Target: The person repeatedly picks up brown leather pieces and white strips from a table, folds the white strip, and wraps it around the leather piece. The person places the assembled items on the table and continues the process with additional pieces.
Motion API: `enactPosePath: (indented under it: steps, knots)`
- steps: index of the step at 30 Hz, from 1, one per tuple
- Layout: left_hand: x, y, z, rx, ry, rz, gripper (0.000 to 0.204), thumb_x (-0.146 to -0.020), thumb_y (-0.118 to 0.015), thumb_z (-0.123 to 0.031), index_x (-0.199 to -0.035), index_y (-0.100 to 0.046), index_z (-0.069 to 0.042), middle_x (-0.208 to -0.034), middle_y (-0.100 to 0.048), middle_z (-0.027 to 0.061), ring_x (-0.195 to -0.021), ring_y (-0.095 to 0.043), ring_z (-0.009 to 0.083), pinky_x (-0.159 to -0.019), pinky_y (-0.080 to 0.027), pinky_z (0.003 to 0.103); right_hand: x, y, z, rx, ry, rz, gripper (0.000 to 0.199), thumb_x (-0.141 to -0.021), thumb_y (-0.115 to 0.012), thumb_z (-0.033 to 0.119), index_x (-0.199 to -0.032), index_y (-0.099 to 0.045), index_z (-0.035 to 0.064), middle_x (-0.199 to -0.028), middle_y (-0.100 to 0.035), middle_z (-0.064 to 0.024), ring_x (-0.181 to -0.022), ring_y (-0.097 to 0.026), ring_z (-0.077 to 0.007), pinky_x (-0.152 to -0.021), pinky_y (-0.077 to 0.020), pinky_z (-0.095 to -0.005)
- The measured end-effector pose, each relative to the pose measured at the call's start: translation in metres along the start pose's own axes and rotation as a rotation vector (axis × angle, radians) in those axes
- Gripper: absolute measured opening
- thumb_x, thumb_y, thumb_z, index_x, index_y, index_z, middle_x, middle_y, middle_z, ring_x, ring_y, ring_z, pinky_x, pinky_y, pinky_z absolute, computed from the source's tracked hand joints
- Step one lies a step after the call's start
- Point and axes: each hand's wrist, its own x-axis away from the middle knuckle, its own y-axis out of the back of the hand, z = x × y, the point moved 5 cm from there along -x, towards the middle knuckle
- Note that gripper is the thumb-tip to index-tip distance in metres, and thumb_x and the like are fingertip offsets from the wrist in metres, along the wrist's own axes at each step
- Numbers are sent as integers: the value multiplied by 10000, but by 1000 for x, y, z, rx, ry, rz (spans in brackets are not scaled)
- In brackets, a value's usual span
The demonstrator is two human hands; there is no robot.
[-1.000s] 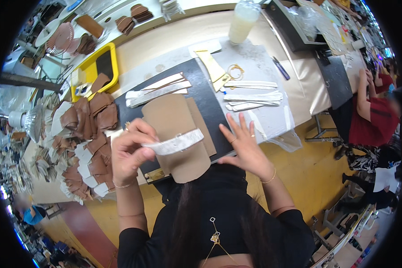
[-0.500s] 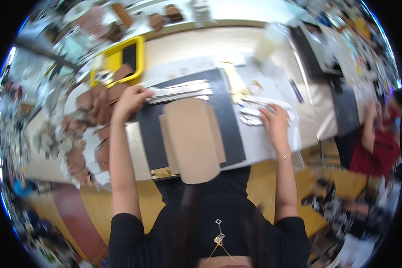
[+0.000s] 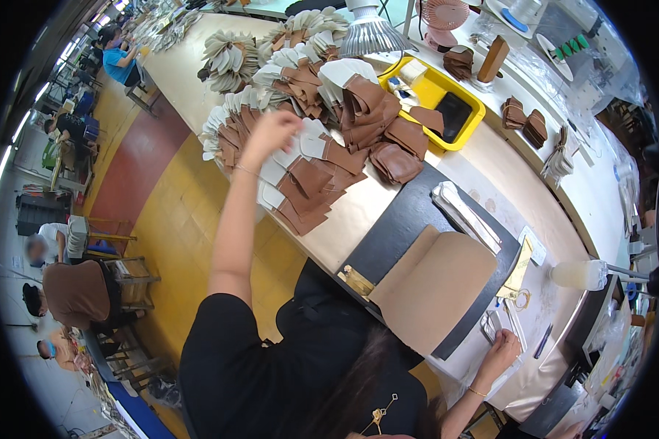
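My left hand (image 3: 271, 137) is raised over a spread of brown leather pieces (image 3: 307, 179) with pale grey-white parts; motion blurs its fingers. At the lower right my right hand (image 3: 501, 356) rests beside a small bundle of silvery strips (image 3: 490, 323), fingers outstretched and touching or close to it. Between the hands, a tan board with rounded ends (image 3: 441, 289) lies on a black mat (image 3: 388, 241). Pale, flat strips (image 3: 465, 216) lie across the mat's far part.
A yellow tray (image 3: 470, 139) holding a black phone-like slab (image 3: 452, 117) stands behind the leather. A lamp (image 3: 373, 33) hangs above it. To the right are a cloudy plastic bottle (image 3: 578, 276), a dark pen (image 3: 542, 341) and a yellow strip (image 3: 518, 267). Other people sit at left.
My view has swung left. My left hand has left the mat's far edge and moved over the leather pieces. My right hand remains by the silvery strips.
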Motion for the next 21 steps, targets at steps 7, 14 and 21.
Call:
enactPosePath:
  steps: [7,14,21]
  knots:
    - [-83,129,102,-355,-17,-633,330,-770,-702,-197,-1009,-662,28,-888,-689,175,-789,-675,294,-730,-535,383,-4,0,3,-58,42,13,219,-794,-637,-32,-1005,-629,28,-931,-598,-120,-888,-563,-292,-791,-461,-373]
    - [-143,140,155,-723,-271,-635,400,-818,-614,-271,-1078,-653,31,-1058,-654,222,-1031,-598,376,-922,-446,433,-1,4,3,-17,150,-146,292,-721,-698,-16,-993,-692,89,-924,-628,-117,-861,-583,-284,-744,-464,-379]
    - [-159,167,158,-790,-208,-539,308,-833,-611,-270,-961,-637,9,-900,-670,149,-868,-631,306,-790,-469,394,-4,12,13,38,204,-166,234,-687,-691,2,-896,-621,82,-879,-616,-47,-856,-579,-239,-761,-449,-363]
